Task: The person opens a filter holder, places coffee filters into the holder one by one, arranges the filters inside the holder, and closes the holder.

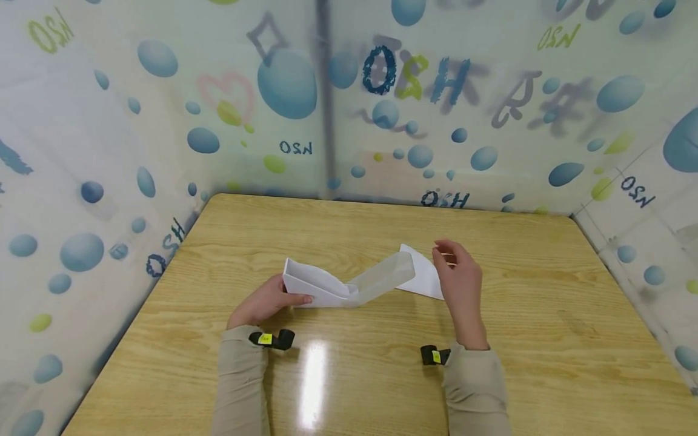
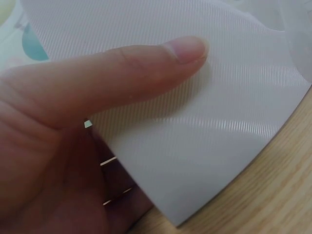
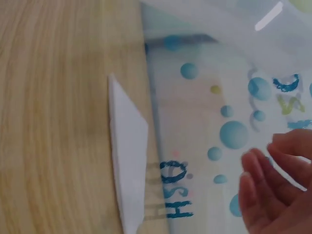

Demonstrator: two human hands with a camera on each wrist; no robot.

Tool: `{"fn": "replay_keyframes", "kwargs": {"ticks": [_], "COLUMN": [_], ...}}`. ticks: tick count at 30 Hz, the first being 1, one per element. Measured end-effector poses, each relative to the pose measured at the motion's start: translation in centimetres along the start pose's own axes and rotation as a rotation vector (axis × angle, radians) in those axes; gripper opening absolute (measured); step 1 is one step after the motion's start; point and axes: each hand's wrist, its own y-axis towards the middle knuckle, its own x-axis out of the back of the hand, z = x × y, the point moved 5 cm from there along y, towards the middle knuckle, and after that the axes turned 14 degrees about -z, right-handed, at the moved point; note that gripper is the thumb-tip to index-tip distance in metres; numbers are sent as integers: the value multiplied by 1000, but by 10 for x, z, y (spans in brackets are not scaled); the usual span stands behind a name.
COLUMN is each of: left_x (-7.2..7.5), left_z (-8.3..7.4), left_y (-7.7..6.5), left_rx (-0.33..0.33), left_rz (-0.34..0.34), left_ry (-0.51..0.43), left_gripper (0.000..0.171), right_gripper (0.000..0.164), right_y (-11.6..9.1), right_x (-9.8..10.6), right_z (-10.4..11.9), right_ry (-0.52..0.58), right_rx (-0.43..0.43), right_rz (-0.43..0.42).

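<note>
Fingers (image 2: pixel 146 68) of left hand (image 1: pixel 267 301) pinch folded white sheet (image 1: pixel 327 297); right hand (image 1: pixel 462 275) curls loosely.

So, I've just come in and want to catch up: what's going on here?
A person at a wooden table has a ribbed white holder in the left hand, thumb laid across its side. A translucent strip slants up from the holder toward the right. The right hand is raised beyond the strip's far end, fingers loosely bent, with nothing visible in it. Another white piece lies on the table, partly hidden behind the strip.
</note>
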Motion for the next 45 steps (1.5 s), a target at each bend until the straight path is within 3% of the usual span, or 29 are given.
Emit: {"fn": "replay_keyframes", "kwargs": {"ticks": [9, 14, 20, 28, 35, 45], "left_x": [0, 0, -1, -1, -1, 0], "left_z": [0, 1, 0, -1, -1, -2], "left_y": [-1, 0, 0, 0, 0, -1], "left_rx": [7, 8, 0, -4, -10, -5], "left_rz": [2, -1, -1, 5, 1, -4], "left_ry": [-10, -4, 4, -1, 7, 2], "left_gripper": [50, 50, 50, 51, 50, 48], "right_gripper": [51, 58, 57, 57, 60, 60], "right_y": [1, 1, 0, -4, -6, -4], "right_x": [-16, -27, -30, -25, -25, -26], "right_z": [-24, -36, -42, -45, -49, -52], "right_ry": [-175, -214, -322, -425, -427, -429], "right_rx": [-59, -69, -15, -23, -74, -9], "right_rz": [257, 392, 394, 381, 367, 369]}}
